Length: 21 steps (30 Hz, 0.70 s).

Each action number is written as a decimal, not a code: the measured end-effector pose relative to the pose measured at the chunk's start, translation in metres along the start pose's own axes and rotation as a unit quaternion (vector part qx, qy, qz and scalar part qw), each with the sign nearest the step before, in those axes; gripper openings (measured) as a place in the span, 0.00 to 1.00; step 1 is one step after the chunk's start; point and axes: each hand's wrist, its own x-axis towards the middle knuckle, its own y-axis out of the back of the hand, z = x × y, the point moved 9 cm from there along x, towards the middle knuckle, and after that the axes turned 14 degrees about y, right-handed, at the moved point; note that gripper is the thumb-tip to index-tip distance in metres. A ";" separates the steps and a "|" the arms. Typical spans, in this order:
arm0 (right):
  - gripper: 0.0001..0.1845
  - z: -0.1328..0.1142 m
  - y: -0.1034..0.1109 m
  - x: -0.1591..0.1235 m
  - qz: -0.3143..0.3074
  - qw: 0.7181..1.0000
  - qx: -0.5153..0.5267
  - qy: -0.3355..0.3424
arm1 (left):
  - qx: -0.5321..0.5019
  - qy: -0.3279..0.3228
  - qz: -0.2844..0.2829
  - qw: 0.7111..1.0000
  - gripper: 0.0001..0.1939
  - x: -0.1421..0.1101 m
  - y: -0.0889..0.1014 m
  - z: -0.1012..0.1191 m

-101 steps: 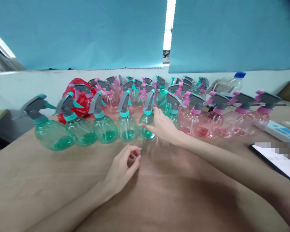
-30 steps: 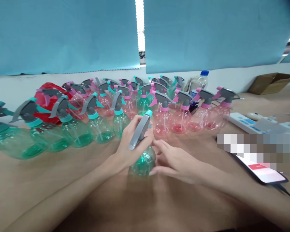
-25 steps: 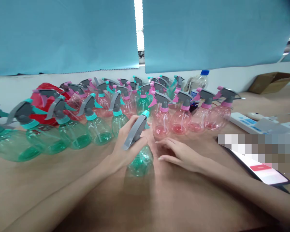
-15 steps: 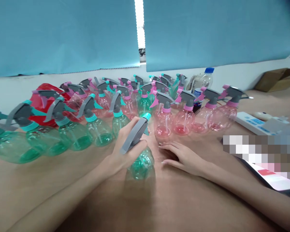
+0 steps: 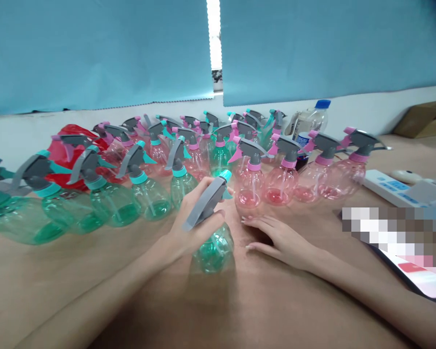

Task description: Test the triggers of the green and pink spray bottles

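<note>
Wrapped round the neck of a green spray bottle (image 5: pixel 215 249) is my left hand (image 5: pixel 192 223). The bottle's grey lever and turquoise nozzle point away to the right, and its lower half shows below my fingers. Whether its base touches the table cannot be made out. To its right my right hand (image 5: pixel 283 242) rests on the table, palm down, fingers and thumb apart, holding nothing. Just beyond those fingertips stands a pink spray bottle (image 5: pixel 249 191). Left of my left hand, several green spray bottles (image 5: pixel 152 201) stand in a row with a little green liquid in them.
More pink and green bottles crowd behind the front row, beside a red plastic bag (image 5: pixel 70 165). At right lie a phone (image 5: pixel 421 271) and a white power strip (image 5: pixel 388 186). A clear bottle with a blue cap (image 5: pixel 318 116) and a cardboard box (image 5: pixel 423 118) stand farther back.
My right hand first touched the green bottle in the row. The bottle came forward into my left hand's grip; my right hand then drew away to the right and settled on the table.
</note>
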 end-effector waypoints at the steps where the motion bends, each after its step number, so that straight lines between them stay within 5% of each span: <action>1: 0.27 0.000 0.000 0.000 0.002 1.000 0.000 0.001 | -0.017 0.006 -0.002 1.000 0.08 0.001 -0.001 0.000; 10: 0.25 -0.001 0.001 -0.001 0.010 1.000 0.016 0.003 | -0.040 0.028 0.004 0.999 0.19 -0.004 -0.012 -0.018; 21: 0.24 -0.001 0.000 -0.001 0.002 1.000 0.030 0.001 | -0.031 0.020 0.000 0.999 0.21 -0.006 -0.012 -0.010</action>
